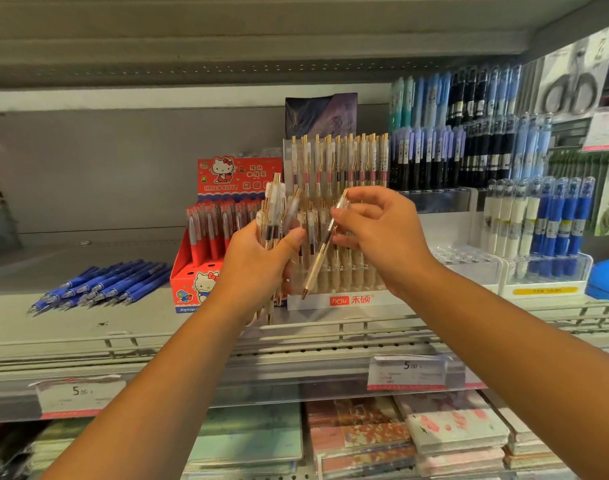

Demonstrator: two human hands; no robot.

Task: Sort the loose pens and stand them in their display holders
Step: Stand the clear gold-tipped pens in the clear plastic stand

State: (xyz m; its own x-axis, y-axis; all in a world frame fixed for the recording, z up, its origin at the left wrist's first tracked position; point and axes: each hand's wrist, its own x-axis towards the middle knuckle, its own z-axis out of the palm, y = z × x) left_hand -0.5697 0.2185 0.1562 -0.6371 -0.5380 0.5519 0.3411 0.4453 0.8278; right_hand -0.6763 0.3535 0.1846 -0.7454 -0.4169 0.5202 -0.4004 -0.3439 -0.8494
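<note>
My left hand (258, 268) grips a bundle of clear, gold-trimmed pens (273, 209), tips pointing down. My right hand (382, 230) pinches a single gold-trimmed pen (318, 258), tilted with its tip low and to the left. Both hands hover in front of the clear tiered display holder (348, 299) with a red logo, where several matching pens stand in rows. A loose heap of blue pens (102, 284) lies on the shelf at the left.
A red cartoon-cat box (195, 271) with red pens stands left of the clear holder. Blue, black and white pen displays (538, 237) fill the right side. A wire rail (331, 332) runs along the shelf's front edge. Notebooks are stacked on the shelf below.
</note>
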